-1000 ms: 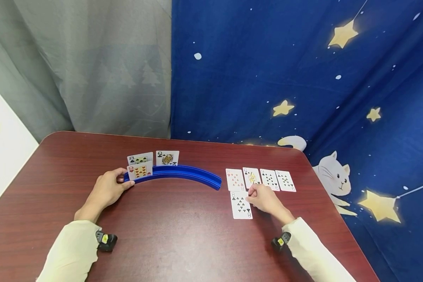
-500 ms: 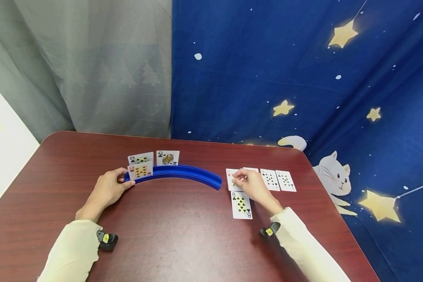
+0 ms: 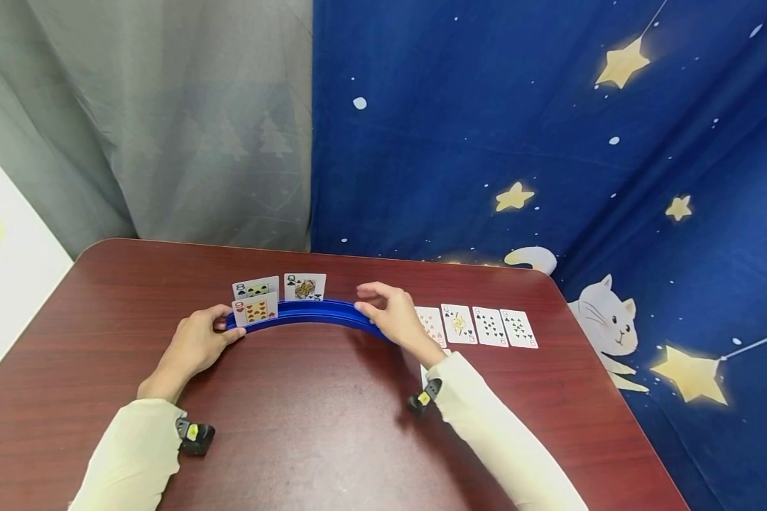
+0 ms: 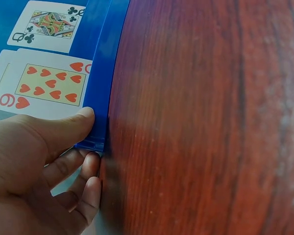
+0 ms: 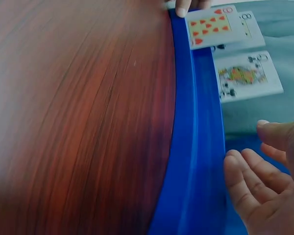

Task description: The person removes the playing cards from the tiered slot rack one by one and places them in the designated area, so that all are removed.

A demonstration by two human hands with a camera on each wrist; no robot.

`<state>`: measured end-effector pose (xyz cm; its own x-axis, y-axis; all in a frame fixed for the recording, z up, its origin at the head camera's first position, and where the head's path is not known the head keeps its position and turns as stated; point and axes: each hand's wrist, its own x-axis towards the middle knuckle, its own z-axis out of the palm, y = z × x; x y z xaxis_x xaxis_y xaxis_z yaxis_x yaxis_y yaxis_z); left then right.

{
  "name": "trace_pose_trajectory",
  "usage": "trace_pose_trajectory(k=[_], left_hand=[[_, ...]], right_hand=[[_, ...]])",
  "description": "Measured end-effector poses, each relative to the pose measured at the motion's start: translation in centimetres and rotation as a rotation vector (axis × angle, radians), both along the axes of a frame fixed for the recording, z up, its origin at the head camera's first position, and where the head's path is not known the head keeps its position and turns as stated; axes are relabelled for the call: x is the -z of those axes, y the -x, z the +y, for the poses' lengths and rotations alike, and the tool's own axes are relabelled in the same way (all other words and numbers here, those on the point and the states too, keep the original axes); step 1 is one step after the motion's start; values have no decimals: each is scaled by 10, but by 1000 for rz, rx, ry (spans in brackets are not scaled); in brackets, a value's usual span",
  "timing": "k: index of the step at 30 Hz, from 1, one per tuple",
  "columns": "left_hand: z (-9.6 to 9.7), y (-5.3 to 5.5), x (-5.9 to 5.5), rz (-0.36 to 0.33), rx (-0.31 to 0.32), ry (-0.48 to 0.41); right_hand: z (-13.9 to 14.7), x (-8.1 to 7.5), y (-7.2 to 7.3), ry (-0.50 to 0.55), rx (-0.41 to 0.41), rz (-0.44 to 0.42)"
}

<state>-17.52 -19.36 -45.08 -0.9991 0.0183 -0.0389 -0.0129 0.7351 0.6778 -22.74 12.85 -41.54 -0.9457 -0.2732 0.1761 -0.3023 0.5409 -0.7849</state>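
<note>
My left hand (image 3: pixel 194 348) pinches the left end of a curved blue card holder (image 3: pixel 319 310), thumb on its front. Upright in the holder near that hand stands a nine of hearts (image 4: pixel 51 83), with an eight of spades (image 3: pixel 252 285) partly hidden behind it. To their right is a queen of clubs (image 5: pixel 247 76), also upright. My right hand (image 3: pixel 393 312) hovers at the holder's right part, fingers relaxed and nothing between them. It hides the holder's right end in the head view.
Right of the holder, a row of face-up cards lies on the table: a hearts card (image 3: pixel 431 325), a face card (image 3: pixel 458 324) and two black number cards, one of them (image 3: pixel 489 326) beside the other. Below them, the eight of clubs is mostly covered by my right sleeve (image 3: pixel 486 419).
My right hand has left the eight of clubs and moved left across the hearts card to the holder, carrying nothing visible. My left hand has stayed on the holder's end.
</note>
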Motion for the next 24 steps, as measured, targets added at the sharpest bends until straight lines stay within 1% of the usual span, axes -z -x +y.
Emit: trace_pose_trajectory(k=[5, 9, 13, 19, 22, 24], left_hand=[[0, 0, 1, 6, 0, -1], [0, 0, 1, 6, -2, -5], [0, 1, 2, 5, -5, -6], [0, 1, 2, 7, -3, -8], [0, 1, 2, 10, -1, -9], [-1, 1, 2, 13, 0, -8]], right_hand=[[-28, 2, 5, 67, -35, -51], [-46, 3, 8, 103, -17, -76], [-57, 4, 11, 140, 3, -77], [-61, 3, 12, 171, 6, -66], [-57, 0, 10, 197, 0, -66], [-52, -3, 8, 233, -3, -65]])
